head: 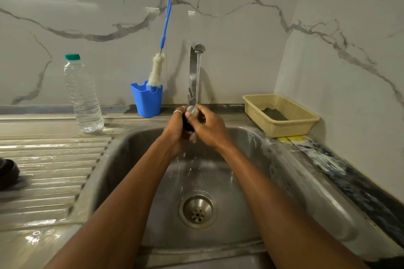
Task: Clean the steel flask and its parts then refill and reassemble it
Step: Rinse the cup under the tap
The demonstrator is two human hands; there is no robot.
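Beige basket (290, 129) at right, blue cup (147, 102) at back, veined marble wall (240, 17)

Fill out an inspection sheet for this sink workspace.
Surface: steel sink, wet, with the tap running; ribbed drainboard also wet.
Job's things: flask part, dark with a steel top, held under the stream; bottle brush standing in the blue cup; dark object on the drainboard, cut off by the frame edge.
Clutter: plastic bottle, green cap, upright; cream basket with something dark inside.
Grippers: left hand and right hand both grip the flask part.
Cables: nothing seen.
Surroundings: marble-patterned wall.
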